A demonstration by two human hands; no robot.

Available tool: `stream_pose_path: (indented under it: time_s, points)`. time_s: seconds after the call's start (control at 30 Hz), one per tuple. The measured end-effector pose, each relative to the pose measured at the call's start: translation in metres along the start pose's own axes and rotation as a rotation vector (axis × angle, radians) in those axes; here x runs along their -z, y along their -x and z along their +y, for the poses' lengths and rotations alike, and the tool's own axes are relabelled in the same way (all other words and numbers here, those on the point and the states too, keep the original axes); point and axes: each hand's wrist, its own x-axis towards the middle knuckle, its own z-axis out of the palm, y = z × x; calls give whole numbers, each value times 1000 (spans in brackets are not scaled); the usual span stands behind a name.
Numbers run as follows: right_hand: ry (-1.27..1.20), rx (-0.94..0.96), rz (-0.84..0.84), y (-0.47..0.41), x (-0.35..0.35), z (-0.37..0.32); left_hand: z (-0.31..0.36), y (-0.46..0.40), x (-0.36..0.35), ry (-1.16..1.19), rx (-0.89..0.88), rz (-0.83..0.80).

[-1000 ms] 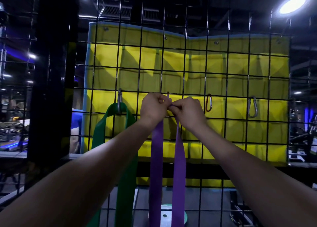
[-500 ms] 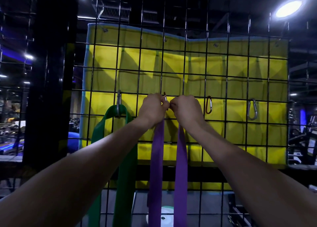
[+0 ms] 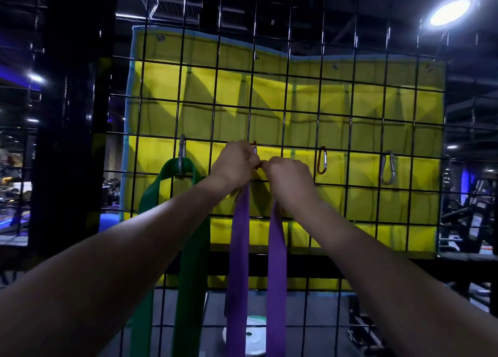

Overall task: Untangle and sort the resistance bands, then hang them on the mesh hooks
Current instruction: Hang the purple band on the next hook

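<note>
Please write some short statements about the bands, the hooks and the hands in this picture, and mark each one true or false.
1. The green band hangs from a silver carabiner. True.
2. The left hand hangs idle. False: both it and the right hand grip the purple band at a hook.
3. Two carabiners right of the hands carry bands. False: the orange carabiner and the silver one hang bare.
4. A yellow mat hangs behind the mesh. True.
</note>
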Motion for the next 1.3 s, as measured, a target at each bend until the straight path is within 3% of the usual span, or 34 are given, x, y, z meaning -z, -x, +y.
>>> stream_pose_path:
  time_s: [0.07, 0.27, 0.47, 0.57, 0.6, 0.73, 0.97, 1.1, 1.17, 1.23, 1.3]
  points:
    - [-34, -2, 11, 0, -2, 3, 0, 6, 3, 66, -16, -11]
    - [-533, -209, 24, 36, -18, 2, -15, 53, -4, 94, 17, 29]
    - [-648, -365, -24, 66, -24, 0, -24, 98, -9, 46, 55, -17]
    - [-1113, -426, 5, 71, -20, -1, -24, 103, -9, 140, 100, -31]
    - [-1166, -428, 26, 74, -20, -1, -24, 105, -8, 174, 119, -35]
    - [-933, -342, -43, 95, -34, -10, -27, 115, -8, 243, 182, -85]
    - [-727, -293, 44, 132, -46, -23, -25, 138, -13, 561, 177, -156]
    - [-650, -324, -3, 159, -55, -30, -30, 163, -18, 551, 170, -280]
    - [-579, -361, -111, 173, -60, -32, -40, 177, -21, 488, 195, -285]
    - [-542, -376, -228, 187, -64, -36, -48, 191, -25, 586, 268, -258]
    - [-544, -396, -205, 200, -64, -39, -48, 202, -26, 658, 408, -203]
